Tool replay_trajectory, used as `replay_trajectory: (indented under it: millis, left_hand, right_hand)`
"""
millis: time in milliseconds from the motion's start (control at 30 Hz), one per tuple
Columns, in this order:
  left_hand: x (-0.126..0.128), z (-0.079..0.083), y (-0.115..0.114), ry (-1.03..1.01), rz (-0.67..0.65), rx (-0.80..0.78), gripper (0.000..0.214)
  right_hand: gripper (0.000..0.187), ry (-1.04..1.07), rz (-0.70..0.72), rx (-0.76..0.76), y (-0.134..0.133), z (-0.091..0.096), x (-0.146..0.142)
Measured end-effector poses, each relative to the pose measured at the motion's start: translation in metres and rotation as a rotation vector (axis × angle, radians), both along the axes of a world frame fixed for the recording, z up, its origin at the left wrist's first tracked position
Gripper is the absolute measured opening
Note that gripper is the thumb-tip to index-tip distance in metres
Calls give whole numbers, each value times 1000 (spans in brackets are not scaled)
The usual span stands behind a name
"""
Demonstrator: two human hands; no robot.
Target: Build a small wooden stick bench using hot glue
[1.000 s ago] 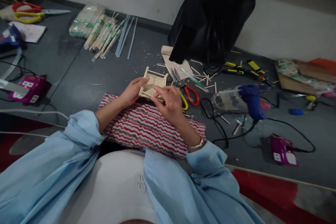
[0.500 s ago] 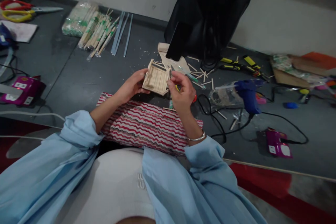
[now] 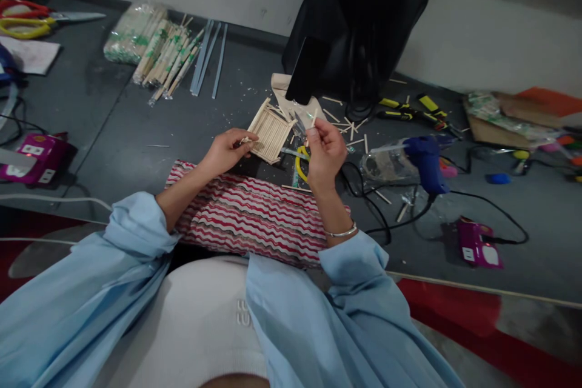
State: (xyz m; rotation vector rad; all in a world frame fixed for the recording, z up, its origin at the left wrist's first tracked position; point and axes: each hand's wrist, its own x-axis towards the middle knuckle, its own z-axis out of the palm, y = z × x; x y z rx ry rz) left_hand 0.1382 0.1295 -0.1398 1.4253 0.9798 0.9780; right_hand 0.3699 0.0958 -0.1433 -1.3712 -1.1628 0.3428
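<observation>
My left hand (image 3: 226, 150) grips the near-left edge of a small tray-like frame made of glued wooden sticks (image 3: 271, 130), tilted above the grey floor mat (image 3: 150, 121). My right hand (image 3: 324, 151) is raised just right of the frame, fingers pinched on a short wooden stick (image 3: 313, 117). Beneath the right hand lie scissors with a yellow handle (image 3: 300, 165). A red and white striped cloth (image 3: 248, 212) covers my lap below both hands.
A blue glue gun (image 3: 422, 160) with a black cord lies to the right, beside a clear plastic bag. A black bag (image 3: 364, 24) stands behind the frame. Packs of wrapped chopsticks (image 3: 154, 48) lie at back left. Pink power blocks (image 3: 477, 244) and loose sticks are scattered around.
My right hand has left the stick frame and risen to its right, now pinching a short stick. My left hand alone holds the frame, which has tilted and shifted away.
</observation>
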Motion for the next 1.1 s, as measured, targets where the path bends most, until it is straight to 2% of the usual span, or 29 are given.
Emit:
replay_trajectory:
  millis: [233, 333, 433, 500, 600, 700, 767, 867, 1100]
  left_hand:
    - [-1, 6, 6, -266, 169, -117, 33]
    - [-2, 4, 6, -319, 85, -179, 41]
    - [-2, -1, 5, -189, 24, -133, 49]
    - [-2, -5, 6, -52, 58, 25, 45]
    - [-4, -8, 8, 106, 135, 313, 34]
    - [-5, -5, 8, 137, 156, 432, 31]
    - [-4, 0, 5, 104, 141, 415, 32]
    - [-2, 8, 0, -11, 91, 309, 34]
    - [2, 20, -11, -233, -80, 112, 31]
  right_hand:
    - [47, 145, 55, 32, 7, -4, 14]
    - [45, 176, 92, 15, 4, 2, 5]
    - [35, 159, 124, 10, -4, 11, -7]
    - [28, 82, 121, 43, -10, 17, -14]
    - [17, -142, 124, 100, -20, 27, -20]
    - [14, -419, 156, 143, -27, 35, -24]
    - [15, -588, 170, 185, -30, 38, -27]
    - [17, -768, 147, 211, -34, 40, -30]
    - [19, -903, 77, 198, -41, 42, -35]
